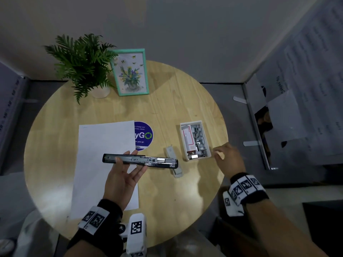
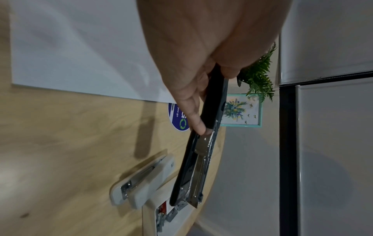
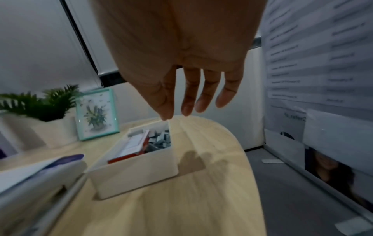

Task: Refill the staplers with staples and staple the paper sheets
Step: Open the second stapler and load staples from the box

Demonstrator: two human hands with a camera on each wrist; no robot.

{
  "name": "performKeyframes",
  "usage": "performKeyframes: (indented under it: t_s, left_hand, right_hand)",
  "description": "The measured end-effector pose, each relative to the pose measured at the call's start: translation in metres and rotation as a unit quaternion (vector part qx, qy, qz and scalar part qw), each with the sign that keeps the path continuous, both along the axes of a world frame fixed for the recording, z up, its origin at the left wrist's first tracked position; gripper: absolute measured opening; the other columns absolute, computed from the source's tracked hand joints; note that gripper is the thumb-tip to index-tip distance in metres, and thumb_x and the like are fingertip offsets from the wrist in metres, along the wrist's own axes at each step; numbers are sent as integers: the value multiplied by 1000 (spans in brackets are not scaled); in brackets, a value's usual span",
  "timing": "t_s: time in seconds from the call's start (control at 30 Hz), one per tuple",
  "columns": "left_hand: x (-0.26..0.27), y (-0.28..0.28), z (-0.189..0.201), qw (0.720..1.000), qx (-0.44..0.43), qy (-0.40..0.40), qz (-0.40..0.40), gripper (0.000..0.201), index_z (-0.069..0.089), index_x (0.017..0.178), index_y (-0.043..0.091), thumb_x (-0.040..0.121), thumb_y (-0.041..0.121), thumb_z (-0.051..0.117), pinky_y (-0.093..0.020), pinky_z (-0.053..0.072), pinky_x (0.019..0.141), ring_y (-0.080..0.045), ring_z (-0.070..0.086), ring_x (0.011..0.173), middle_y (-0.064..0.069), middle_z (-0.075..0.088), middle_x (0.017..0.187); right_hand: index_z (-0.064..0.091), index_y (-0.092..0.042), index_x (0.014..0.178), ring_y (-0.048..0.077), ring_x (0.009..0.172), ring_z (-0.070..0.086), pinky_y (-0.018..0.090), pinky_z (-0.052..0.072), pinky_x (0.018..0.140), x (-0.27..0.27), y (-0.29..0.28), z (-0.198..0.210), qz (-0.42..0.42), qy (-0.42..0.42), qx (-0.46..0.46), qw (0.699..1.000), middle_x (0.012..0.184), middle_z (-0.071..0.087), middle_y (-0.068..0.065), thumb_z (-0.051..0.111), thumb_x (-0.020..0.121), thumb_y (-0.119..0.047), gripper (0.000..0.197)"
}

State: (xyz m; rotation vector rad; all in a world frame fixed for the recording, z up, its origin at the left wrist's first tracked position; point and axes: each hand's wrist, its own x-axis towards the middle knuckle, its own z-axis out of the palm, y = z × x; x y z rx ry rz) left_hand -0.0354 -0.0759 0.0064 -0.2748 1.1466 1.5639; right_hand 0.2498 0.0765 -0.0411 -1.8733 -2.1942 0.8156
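Note:
My left hand (image 1: 124, 165) holds a black stapler (image 1: 141, 161) above the round wooden table (image 1: 167, 101), thumb on top and fingers underneath. The stapler is swung open flat, its metal magazine (image 2: 201, 167) facing up. A white stapler (image 1: 173, 154) lies on the table, partly under the black one's tip, and is also seen in the left wrist view (image 2: 141, 180). White paper sheets (image 1: 104, 145) lie under my left hand. My right hand (image 1: 222, 154) hovers with relaxed fingers, holding nothing, just right of a white box (image 1: 199, 158) of loose staples (image 1: 199, 140) and a red-and-white staple packet (image 1: 189, 140).
A potted fern (image 1: 83, 65) and a mint-framed flower picture (image 1: 130, 71) stand at the table's far side. A round blue sticker (image 1: 143, 136) lies beside the paper. The box sits close to the table's right edge. A paper-covered partition (image 1: 297, 89) stands to the right.

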Motion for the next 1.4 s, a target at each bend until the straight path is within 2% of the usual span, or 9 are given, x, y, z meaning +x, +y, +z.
performKeyframes:
  t_s: [0.1,0.2,0.3,0.43,0.57,0.77,0.97,1.27,1.4]
  left_hand:
    - [-1,3,-2,1000,-1,7,-4,39,55,118,11,99,39,38,-46,53,90,-34,64,109,-9,60,135]
    - [-2,7,-3,1000,-4,12,-8,37,55,117,12,100,39,37,-44,55,88,-34,65,108,-7,60,134]
    - [-2,9,-4,1000,-2,16,-8,36,55,117,12,100,38,37,-43,57,85,-32,70,100,-7,61,133]
    - [-2,10,-5,1000,6,20,-11,35,55,116,12,100,38,36,-41,58,85,-29,71,97,-7,59,136]
    - [-3,11,-6,1000,7,12,-6,34,56,115,12,100,37,37,-42,58,85,-29,71,95,-8,57,137]
    - [-5,13,-7,1000,2,16,-13,36,55,117,13,100,38,36,-42,57,86,-33,67,103,-7,57,137]
    - [-7,12,-9,1000,4,22,-11,35,54,116,13,100,38,36,-41,58,85,-31,70,97,-5,62,130]
    - [-5,15,-14,1000,1,19,-8,33,55,113,13,101,37,36,-40,60,81,-31,71,98,-4,66,122]
    - [-3,20,-12,1000,1,22,-16,33,53,114,12,101,37,35,-41,58,85,-33,64,110,-6,63,127]
  right_hand:
    - [73,-17,99,27,95,53,33,46,79,-9,21,-3,53,-73,0,996,101,56,10,61,86,-15,18]
    - [71,-24,102,25,105,47,42,44,91,-30,31,-5,114,-146,-15,983,112,51,6,59,87,-22,19]
    - [70,-21,102,26,108,43,43,41,92,-43,36,-12,136,-205,-21,969,116,49,6,54,89,-22,21]
    - [73,-21,90,27,107,42,46,38,91,-49,37,-15,126,-210,-17,969,116,48,6,54,88,-25,20]
    - [73,-26,84,26,108,39,47,34,92,-53,32,-13,137,-231,-19,963,117,45,3,64,79,-36,14]
    - [72,-26,78,28,117,35,53,31,98,-57,31,-16,127,-271,-50,953,126,39,2,69,73,-51,26]
    - [72,-25,80,29,123,34,55,30,102,-50,30,-21,116,-251,-51,960,133,40,2,62,83,-25,10]
    - [74,-26,94,27,125,36,49,30,101,-34,38,-18,103,-174,-21,979,136,46,0,61,82,-10,23]
    - [74,-24,80,27,127,34,50,27,102,-42,31,-14,111,-163,-24,980,138,45,-1,62,81,-17,14]
